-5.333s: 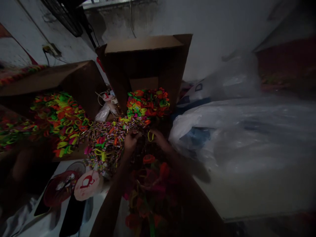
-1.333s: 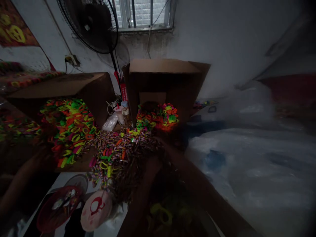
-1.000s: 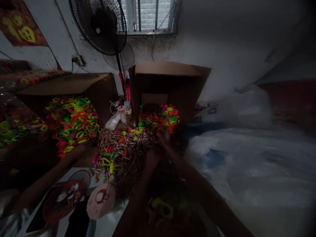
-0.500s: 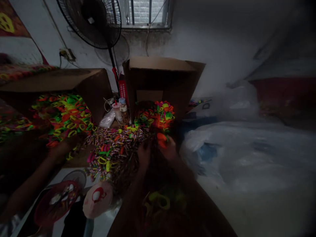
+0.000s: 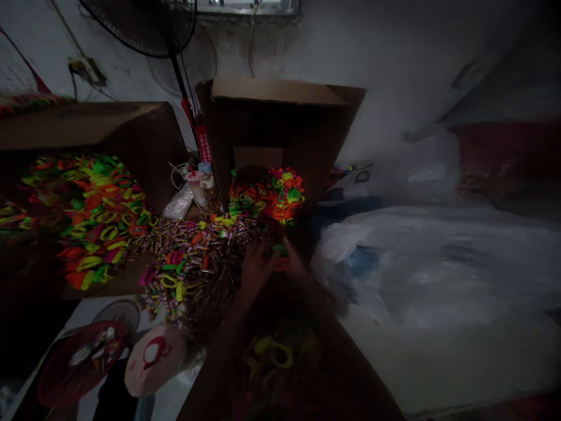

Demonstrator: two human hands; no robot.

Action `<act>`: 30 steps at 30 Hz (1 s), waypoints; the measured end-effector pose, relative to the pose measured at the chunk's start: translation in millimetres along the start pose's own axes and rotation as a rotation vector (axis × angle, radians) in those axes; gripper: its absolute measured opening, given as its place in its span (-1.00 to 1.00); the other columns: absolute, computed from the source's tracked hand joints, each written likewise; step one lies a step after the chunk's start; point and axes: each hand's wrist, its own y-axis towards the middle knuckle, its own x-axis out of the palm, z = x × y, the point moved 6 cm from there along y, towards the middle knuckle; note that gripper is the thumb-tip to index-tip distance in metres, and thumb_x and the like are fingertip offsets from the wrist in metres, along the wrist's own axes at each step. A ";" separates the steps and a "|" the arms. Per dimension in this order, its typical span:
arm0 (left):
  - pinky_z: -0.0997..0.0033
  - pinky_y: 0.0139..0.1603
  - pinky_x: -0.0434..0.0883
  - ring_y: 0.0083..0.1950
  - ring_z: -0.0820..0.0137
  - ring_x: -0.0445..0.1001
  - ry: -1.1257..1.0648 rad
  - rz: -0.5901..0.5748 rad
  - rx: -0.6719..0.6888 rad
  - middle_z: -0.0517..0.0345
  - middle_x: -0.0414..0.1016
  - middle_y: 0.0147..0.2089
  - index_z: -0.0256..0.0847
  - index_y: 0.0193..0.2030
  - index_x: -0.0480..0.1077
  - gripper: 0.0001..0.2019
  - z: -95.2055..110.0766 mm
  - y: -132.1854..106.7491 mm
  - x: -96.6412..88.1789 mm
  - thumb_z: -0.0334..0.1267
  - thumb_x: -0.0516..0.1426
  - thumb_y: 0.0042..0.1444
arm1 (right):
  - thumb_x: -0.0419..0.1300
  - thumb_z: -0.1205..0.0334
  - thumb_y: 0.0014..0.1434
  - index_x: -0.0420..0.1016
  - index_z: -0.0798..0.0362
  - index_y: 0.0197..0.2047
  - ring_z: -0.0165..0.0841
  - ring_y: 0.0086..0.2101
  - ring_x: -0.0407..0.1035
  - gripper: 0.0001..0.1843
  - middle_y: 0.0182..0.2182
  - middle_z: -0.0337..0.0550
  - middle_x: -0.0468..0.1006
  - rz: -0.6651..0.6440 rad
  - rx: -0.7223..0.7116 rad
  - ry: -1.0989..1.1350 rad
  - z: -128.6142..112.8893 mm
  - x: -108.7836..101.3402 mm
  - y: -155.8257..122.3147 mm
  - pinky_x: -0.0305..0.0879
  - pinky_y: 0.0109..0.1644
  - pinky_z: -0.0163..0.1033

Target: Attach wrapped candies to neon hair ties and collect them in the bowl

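Note:
Both my hands meet in the dim middle of the view, just in front of an open cardboard box. My left hand (image 5: pixel 254 270) and my right hand (image 5: pixel 293 264) are closed together on small neon plastic rings (image 5: pixel 280 256), green and orange. Behind them the box (image 5: pixel 280 126) spills a heap of neon rings (image 5: pixel 266 196). To the left lies a mound of small wrapped candies (image 5: pixel 193 257). More rings (image 5: pixel 272 354) lie in shadow below my forearms.
A second cardboard box (image 5: pixel 131 131) with a big heap of neon rings (image 5: pixel 94 216) stands at the left. Drink cups (image 5: pixel 199 187) sit between the boxes, a fan (image 5: pixel 144 26) behind. Large clear plastic bags (image 5: pixel 433 257) fill the right. A pink round lid (image 5: pixel 151 359) lies at the lower left.
The view has tilted down and the fan and window slid out of the top. My hands have drawn together on the rings. Another person's arm at the lower left has gone from view.

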 end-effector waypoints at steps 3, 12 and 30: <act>0.24 0.12 0.37 0.07 0.26 0.41 0.002 -0.023 -0.002 0.02 0.52 -0.03 -0.14 -0.06 0.49 -0.78 2.7 -0.7 0.4 -0.14 0.12 0.24 | 0.20 -0.05 0.03 0.47 -0.07 -0.04 -0.35 -0.29 0.51 -0.56 -0.17 -0.19 0.60 -0.026 -0.015 0.014 -2.1 2.8 -3.0 0.45 -0.34 -0.30; 0.36 -0.01 0.43 -0.07 0.30 0.54 -0.117 -0.075 -0.155 0.07 0.59 -0.06 -0.15 0.05 0.45 -0.71 -3.0 0.5 6.3 -0.12 0.04 0.30 | 0.14 -0.32 0.03 0.46 -0.10 -0.09 -0.35 -0.29 0.50 -0.46 -0.23 -0.26 0.60 -0.061 0.085 0.154 3.6 14.4 -2.5 0.43 -0.32 -0.30; 0.08 0.23 0.31 0.24 0.05 0.34 0.322 -0.444 -0.101 -0.19 0.33 0.28 -0.22 0.30 0.22 -0.46 -38.5 -9.8 21.7 -0.26 0.11 0.17 | 0.08 -0.15 0.17 0.47 -0.04 -0.18 -0.41 -0.40 0.43 -0.62 -0.35 -0.29 0.57 0.087 -0.068 0.179 -14.3 -2.0 -2.4 0.38 -0.34 -0.32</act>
